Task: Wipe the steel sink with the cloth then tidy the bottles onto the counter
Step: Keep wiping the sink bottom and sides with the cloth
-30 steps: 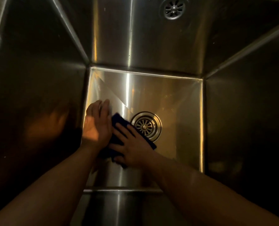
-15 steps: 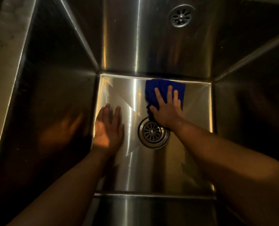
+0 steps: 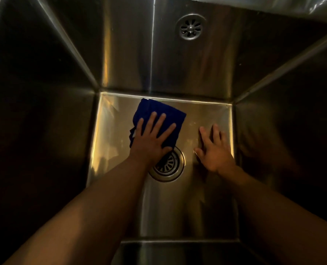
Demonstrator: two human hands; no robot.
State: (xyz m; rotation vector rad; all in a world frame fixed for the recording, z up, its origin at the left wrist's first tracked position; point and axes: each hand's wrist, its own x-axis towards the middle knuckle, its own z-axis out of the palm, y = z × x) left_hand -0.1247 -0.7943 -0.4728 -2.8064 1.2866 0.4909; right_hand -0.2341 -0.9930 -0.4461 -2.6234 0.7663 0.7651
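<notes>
- The folded dark-blue cloth (image 3: 159, 113) lies on the steel sink (image 3: 120, 54) floor, just beyond the drain (image 3: 170, 168), near the back edge.
- The left hand (image 3: 151, 139) presses it, fingers straight and spread.
- The right hand (image 3: 215, 150) lies flat right of the drain, holding nothing.

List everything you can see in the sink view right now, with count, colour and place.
sink: one, steel, fills the view, seen from above
cloth: one, blue, flat on the sink floor near the back wall, left of centre
drain strainer: one, steel, middle of the sink floor, partly hidden by the left wrist
overflow grille: one, steel, round, high on the back wall
left hand: one, fingers spread, pressing on the cloth
right hand: one, fingers straight, flat on the bare floor beside the right wall
</notes>
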